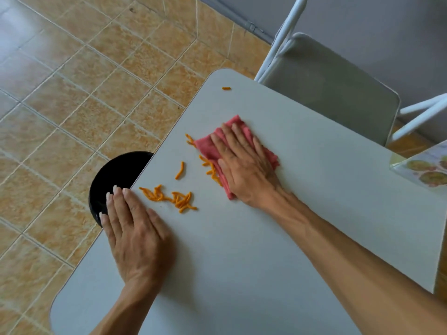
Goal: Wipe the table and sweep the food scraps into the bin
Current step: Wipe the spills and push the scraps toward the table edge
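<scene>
Our right hand [244,165] presses flat on the pink cloth [212,148] mid-frame beside orange scraps [180,200]; our left hand [131,228] lies spread, empty, at the bench [266,238] edge above the black bin [113,180].

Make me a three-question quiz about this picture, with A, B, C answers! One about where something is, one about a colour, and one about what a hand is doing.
1. Where is the black bin?
A. On the table
B. On the floor, partly under the table's left edge
C. On the chair

2. What colour is the cloth?
A. Pink-red
B. Blue
C. Green

3. What is the right hand doing?
A. Lifting the cloth in the air
B. Lying flat on the cloth, pressing it on the table
C. Pinching one orange scrap

Answers:
1. B: the bin peeks out from below the edge of the table, with floor tiles around it.
2. A: the cloth is pink-red, beside the orange scraps.
3. B: the palm and spread fingers lie on top of the cloth.
</scene>
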